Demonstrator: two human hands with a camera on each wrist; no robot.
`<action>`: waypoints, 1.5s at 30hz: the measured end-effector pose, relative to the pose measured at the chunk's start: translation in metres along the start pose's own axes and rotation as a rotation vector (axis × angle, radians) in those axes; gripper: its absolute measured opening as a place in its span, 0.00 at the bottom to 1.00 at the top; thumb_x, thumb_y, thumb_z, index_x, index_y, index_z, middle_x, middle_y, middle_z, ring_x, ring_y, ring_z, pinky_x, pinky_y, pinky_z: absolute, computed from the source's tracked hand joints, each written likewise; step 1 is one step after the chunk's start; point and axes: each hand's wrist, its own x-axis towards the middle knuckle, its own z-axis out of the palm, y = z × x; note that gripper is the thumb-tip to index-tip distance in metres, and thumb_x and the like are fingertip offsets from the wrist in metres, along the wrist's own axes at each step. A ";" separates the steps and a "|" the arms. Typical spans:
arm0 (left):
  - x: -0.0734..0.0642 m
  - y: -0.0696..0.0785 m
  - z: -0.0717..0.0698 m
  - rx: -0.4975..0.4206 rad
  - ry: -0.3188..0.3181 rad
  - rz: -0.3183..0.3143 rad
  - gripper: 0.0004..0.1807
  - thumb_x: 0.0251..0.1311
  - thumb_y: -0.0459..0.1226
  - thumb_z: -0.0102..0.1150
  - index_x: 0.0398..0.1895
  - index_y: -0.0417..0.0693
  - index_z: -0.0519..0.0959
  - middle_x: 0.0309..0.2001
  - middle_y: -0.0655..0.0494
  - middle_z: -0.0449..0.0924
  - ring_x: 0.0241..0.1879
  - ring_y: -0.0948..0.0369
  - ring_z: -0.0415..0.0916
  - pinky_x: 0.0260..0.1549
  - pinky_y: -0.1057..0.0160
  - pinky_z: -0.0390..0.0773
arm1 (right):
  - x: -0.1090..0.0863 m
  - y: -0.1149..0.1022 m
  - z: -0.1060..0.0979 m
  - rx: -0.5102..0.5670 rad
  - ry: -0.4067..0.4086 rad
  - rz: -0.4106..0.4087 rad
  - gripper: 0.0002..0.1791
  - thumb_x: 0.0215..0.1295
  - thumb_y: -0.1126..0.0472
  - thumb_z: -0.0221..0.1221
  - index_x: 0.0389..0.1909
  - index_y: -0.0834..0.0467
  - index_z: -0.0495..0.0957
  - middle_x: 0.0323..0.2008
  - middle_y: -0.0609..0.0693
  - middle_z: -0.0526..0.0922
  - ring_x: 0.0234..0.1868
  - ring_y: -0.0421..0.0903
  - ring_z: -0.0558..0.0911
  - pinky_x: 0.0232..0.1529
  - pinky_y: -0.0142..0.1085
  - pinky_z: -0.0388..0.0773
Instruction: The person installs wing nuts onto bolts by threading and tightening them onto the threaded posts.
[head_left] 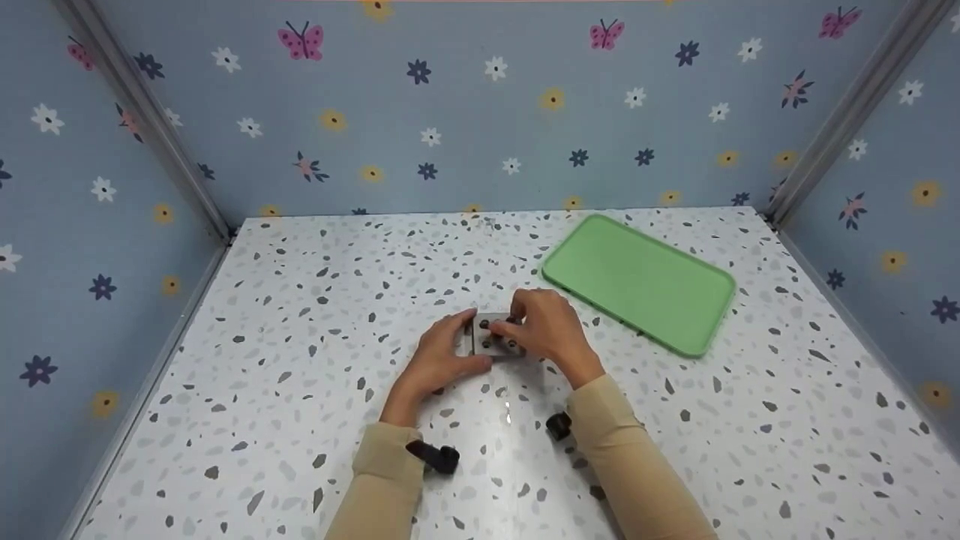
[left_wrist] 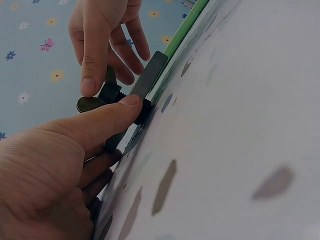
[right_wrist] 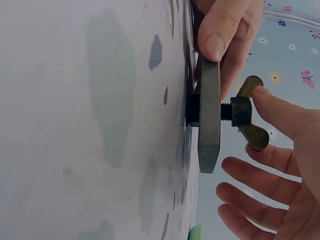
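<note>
A thick grey metal plate with several holes stands close over the tabletop. Through it runs a threaded bolt, its dark head on the table side. On the bolt's upper end sits a brass-coloured wing nut, with a short stretch of thread showing between nut and plate. My left hand grips the plate from the left, thumb at its near edge and fingers at the far one. With thumb and index finger, my right hand pinches the wing nut's wings; its other fingers are spread loosely beside the plate.
A shallow green tray lies at an angle on the speckled white table, behind and right of my hands. Flower-patterned panels enclose the back and both sides. Dark wrist-worn pieces stick out at my cuffs.
</note>
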 end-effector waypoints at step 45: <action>0.000 -0.001 0.001 -0.011 0.010 0.003 0.53 0.53 0.43 0.81 0.82 0.51 0.64 0.79 0.50 0.66 0.78 0.46 0.61 0.79 0.41 0.57 | -0.001 0.005 -0.016 0.135 -0.203 -0.279 0.37 0.66 0.85 0.45 0.64 0.51 0.84 0.60 0.52 0.82 0.65 0.53 0.80 0.72 0.49 0.74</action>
